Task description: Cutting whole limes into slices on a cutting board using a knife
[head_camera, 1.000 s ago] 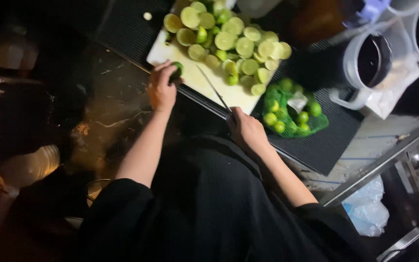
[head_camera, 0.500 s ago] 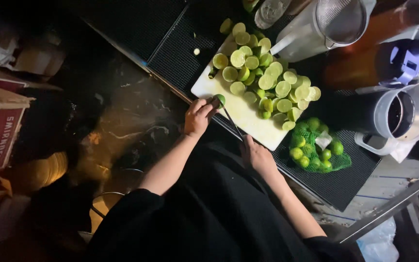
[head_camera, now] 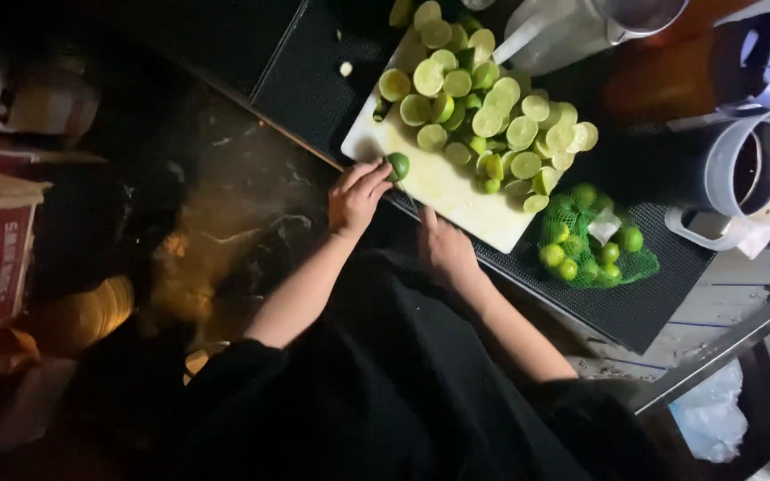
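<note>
Left hand [head_camera: 358, 193] reaches forward, fingers pinched around a whole lime [head_camera: 397, 165] at the near corner of the white cutting board [head_camera: 456, 191]. Right hand [head_camera: 443, 249] rests curled at the board's near edge; what it grips, I cannot tell.

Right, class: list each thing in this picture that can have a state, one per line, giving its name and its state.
lime: whole, held by the left hand at the cutting board's edge
right hand: at the board's near edge; grip hidden
lime halves: cut, piled on the board
mesh bag of limes: whole limes, lying on the black mat
grey jug: upright, open-topped
</note>
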